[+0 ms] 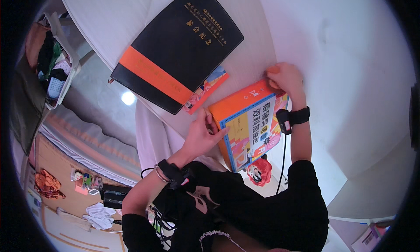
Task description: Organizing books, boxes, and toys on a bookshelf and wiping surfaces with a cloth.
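A cardboard box (254, 127) with orange sides and a colourful printed face stands tilted on the near part of the white table (252, 63). My left hand (205, 133) grips its left end, thumb on the printed face and fingers against the orange side. At the far right corner, my right hand (285, 78) is closed on the box, slightly blurred, its fingertips partly hidden. Beyond the box lies a black notebook (183, 38) with an orange band and gold lettering. A colourful printed booklet (210, 87) sticks out from under it.
A white wall (344, 71) rises close to my right hand. Left of the table is a chair (77, 66) heaped with clothes. A cable (283, 163) hangs from my right wrist strap. A red-and-white figure (259, 172) shows below the box.
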`<act>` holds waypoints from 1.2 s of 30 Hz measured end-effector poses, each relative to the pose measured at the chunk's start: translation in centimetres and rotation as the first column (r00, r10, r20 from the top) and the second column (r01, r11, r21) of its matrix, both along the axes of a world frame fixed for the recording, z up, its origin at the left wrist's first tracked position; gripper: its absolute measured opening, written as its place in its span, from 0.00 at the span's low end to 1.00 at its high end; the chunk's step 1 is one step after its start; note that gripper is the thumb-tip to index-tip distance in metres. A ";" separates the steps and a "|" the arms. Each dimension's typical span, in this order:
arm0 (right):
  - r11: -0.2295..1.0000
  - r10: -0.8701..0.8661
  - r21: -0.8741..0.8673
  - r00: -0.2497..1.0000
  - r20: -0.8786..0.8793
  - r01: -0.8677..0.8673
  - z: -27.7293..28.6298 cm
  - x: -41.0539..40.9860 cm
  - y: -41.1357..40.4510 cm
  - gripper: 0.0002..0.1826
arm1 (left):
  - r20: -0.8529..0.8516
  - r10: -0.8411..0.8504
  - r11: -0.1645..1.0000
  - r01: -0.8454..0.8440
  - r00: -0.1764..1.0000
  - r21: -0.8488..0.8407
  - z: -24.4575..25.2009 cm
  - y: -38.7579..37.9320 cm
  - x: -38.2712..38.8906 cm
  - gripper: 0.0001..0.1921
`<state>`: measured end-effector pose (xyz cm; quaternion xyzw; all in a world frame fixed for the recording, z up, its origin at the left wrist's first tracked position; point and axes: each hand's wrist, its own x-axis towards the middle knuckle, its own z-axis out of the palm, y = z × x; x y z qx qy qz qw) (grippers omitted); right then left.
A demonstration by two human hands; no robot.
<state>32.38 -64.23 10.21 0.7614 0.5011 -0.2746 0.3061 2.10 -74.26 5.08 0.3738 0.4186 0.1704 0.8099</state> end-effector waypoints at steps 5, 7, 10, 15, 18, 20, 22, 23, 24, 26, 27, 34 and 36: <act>0.996 0.032 0.069 0.976 0.217 -0.048 0.9 -0.4 -1.9 0.16 | -0.007 -0.005 1.000 0.005 1.000 0.021 -0.2 -0.5 -0.3 0.23; 0.915 -0.046 0.397 0.964 0.262 -0.064 1.0 0.1 -4.2 0.16 | 0.034 0.082 0.996 -0.083 0.996 0.037 -0.6 -1.1 -0.2 0.23; 0.644 -0.310 0.717 0.948 -0.077 0.269 1.3 0.0 -8.4 0.18 | 0.001 0.040 0.999 -0.040 0.999 0.029 -0.7 -1.0 0.0 0.23; 0.410 -0.355 0.893 0.934 -0.033 0.187 -1.7 -6.3 -16.7 0.20 | -0.003 -0.033 0.997 0.033 0.999 0.073 -0.6 -0.4 0.2 0.22; 0.355 -0.349 0.871 0.912 -0.215 0.341 -1.0 -13.7 -17.8 0.18 | 0.017 -0.021 1.000 0.021 1.000 -0.009 -0.4 -0.1 0.5 0.22; 0.384 -0.109 0.911 0.987 -0.121 0.154 -0.9 -16.6 -17.9 0.14 | 0.007 -0.042 0.995 0.041 0.999 0.090 -0.6 0.0 0.7 0.22; 0.401 -0.074 0.901 0.987 -0.146 0.163 -0.1 -17.1 -18.3 0.15 | 0.003 -0.070 0.980 0.068 0.998 0.187 -1.0 0.0 0.8 0.22; 0.435 -0.024 0.885 0.984 -0.176 0.169 0.3 -17.2 -18.8 0.15 | 0.019 -0.067 0.992 0.065 0.998 0.109 -1.2 0.0 0.9 0.22; 0.452 -0.037 0.876 0.985 -0.168 0.166 0.4 -16.8 -20.0 0.16 | 0.033 -0.065 0.997 0.064 0.997 0.033 -1.3 0.1 0.7 0.22; 0.444 -0.111 0.880 0.985 -0.132 0.168 0.0 -16.0 -24.4 0.15 | 0.012 -0.097 0.994 0.097 0.995 0.040 -1.3 0.2 0.4 0.22; 0.458 -0.160 0.874 0.982 -0.102 0.166 -0.1 -15.4 -26.7 0.15 | -0.014 -0.100 0.995 0.101 0.995 0.028 -1.3 0.6 0.6 0.22; 0.063 -0.685 0.892 0.669 -0.289 0.449 -0.7 -16.5 -38.9 0.16 | -0.131 -0.217 0.942 0.243 0.967 0.233 -0.7 1.8 -0.2 0.26; -0.103 -0.697 0.871 0.590 -0.408 0.480 -1.5 -16.8 -39.0 0.17 | -0.417 -0.262 0.756 0.454 0.870 0.471 -0.6 2.6 -0.7 0.29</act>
